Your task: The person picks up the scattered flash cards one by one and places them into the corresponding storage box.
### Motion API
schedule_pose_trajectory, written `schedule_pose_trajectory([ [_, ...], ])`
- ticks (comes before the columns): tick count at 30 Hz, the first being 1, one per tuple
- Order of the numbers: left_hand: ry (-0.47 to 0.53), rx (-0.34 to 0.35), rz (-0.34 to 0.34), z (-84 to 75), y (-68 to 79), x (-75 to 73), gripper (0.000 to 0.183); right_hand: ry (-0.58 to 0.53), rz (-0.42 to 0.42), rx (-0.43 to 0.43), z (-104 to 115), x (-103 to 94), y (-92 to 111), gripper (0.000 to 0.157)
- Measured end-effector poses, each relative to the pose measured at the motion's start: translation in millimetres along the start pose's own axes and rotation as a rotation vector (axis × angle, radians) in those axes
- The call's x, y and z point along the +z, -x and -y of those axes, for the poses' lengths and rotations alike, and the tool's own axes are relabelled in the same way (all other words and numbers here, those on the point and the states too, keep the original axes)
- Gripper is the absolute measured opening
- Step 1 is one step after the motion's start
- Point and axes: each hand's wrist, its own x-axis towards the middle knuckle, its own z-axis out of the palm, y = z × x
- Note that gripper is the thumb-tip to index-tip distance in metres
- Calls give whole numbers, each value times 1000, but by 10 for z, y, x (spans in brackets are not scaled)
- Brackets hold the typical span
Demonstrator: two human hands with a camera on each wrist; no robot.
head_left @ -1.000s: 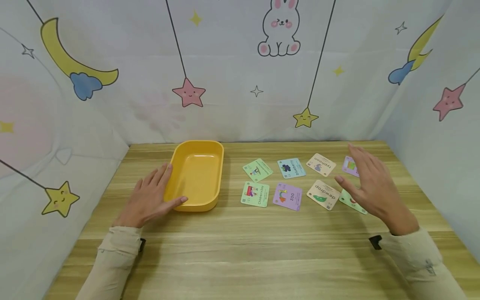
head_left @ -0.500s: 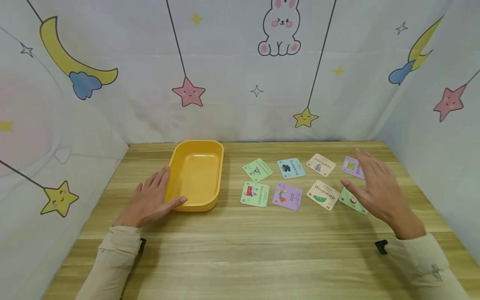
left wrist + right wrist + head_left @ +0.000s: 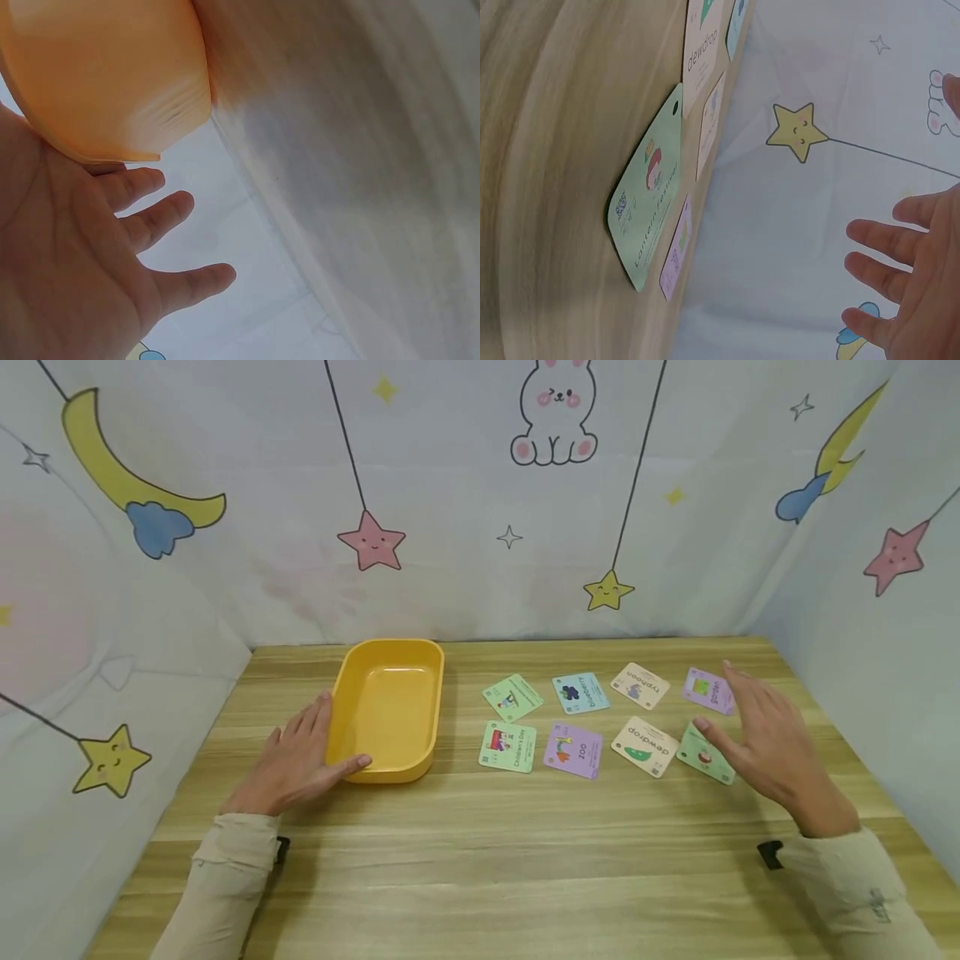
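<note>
My left hand (image 3: pixel 295 760) lies along the left side of a yellow plastic tray (image 3: pixel 435 727), its thumb over the near rim. In the left wrist view its fingers (image 3: pixel 180 289) are spread and straight beside the tray wall (image 3: pixel 112 82). Over the right end of two rows of word cards, my right hand (image 3: pixel 780 747) hovers with extended fingers, holding nothing. Nearest to it are the purple garden card (image 3: pixel 708 691) and the green Lantern Festival card (image 3: pixel 649 195), partly overlapped by the hand in the head view. The dewdrop card (image 3: pixel 643 747) lies just left of them.
Further left lie the typhoon card (image 3: pixel 640 686), blueberry card (image 3: pixel 581 693), zoo card (image 3: pixel 573 750), Children's Day card (image 3: pixel 507 747) and another green card (image 3: pixel 513 697). White printed curtains (image 3: pixel 450 593) border the wooden table (image 3: pixel 480 860) at the back and sides.
My right hand has drawn slightly right and towards me, uncovering more of the garden and Lantern Festival cards. My left hand stays at the tray. The head view has shifted a little.
</note>
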Motion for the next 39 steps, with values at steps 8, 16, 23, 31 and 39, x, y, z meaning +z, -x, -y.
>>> schedule_pose_trajectory([
  [8, 12, -15, 13, -8, -6, -21, 114, 10, 17, 22, -89, 2, 21, 84],
  [16, 25, -36, 18, -17, -10, -12, 115, 18, 59, 44, -148, 40, 60, 82],
  [23, 34, -47, 24, -17, -13, -4, 116, 45, 82, 49, -207, 74, 62, 80],
  [31, 41, -47, 40, -13, -3, -8, 117, 46, 118, 71, -281, 119, 66, 79],
  [39, 44, -39, 51, -6, -8, -12, 118, 41, 157, 93, -339, 156, 75, 82],
])
